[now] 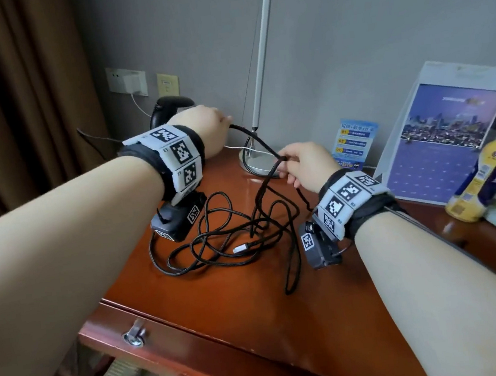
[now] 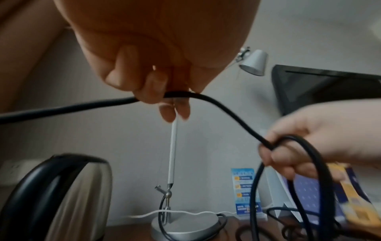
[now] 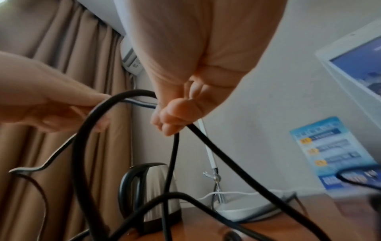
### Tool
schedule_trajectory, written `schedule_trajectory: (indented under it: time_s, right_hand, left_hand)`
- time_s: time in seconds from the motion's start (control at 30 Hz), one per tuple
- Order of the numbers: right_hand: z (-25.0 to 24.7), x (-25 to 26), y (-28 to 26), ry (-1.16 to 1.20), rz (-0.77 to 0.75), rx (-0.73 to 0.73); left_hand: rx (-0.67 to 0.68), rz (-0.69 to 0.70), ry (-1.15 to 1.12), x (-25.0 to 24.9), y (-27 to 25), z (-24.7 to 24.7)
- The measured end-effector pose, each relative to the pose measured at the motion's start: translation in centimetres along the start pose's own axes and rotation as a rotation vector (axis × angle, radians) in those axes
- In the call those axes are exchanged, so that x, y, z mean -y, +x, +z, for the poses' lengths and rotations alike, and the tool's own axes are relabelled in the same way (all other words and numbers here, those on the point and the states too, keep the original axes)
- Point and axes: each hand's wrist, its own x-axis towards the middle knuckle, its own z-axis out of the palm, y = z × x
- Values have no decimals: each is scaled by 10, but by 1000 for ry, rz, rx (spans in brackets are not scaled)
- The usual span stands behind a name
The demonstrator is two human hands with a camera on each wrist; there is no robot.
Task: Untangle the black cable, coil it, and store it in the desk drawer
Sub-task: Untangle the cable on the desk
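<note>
Cable, black and braided, lies mostly in a loose snarl on the red-brown desk, its silver plug resting in the middle of the heap; one stretch is lifted off the wood and runs between the two hands.

Risks, as I judge them: pulling that raised stretch tight could cinch the crossed loops below into a real knot, and a dragged loop could catch the lamp base just behind (a thin white cord also runs past it) or slide off the front edge. The drawer looks closed, so nothing can be stored yet.

Left hand pinches the cable, its fingers curled down onto the strand with the thumb pressed against them. Right hand is closed on a doubled bend, fingers bunched tight together, with two strands dropping from the grip.
</note>
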Motion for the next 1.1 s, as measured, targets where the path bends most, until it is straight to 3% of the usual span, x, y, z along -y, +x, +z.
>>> schedule_trajectory:
  time_s: [0.17, 0.27, 0.4, 0.6, 0.8, 0.93, 1.1]
  right_hand:
    - [3, 19, -7, -71, -83, -24]
    - [1, 11, -20, 95, -41, -62]
    - [4, -5, -31, 90, 63, -45]
    - [11, 7, -41, 143, 12, -196]
    - [22, 21, -49, 60, -58, -216]
    - [18, 11, -53, 45, -9, -143]
    - [14, 3, -57, -31, 50, -149]
  left_hand:
    - [-57, 121, 118, -16, 2, 11]
    - [-70, 34, 32, -6, 2, 12]
    - [-142, -25, -101, 13, -7, 9]
    - [-307, -67, -167, 24, -47, 28]
    - [-289, 9, -181, 6, -64, 49]
    - [-247, -68, -284, 20, -66, 50]
    - [-324, -137, -351, 33, -65, 52]
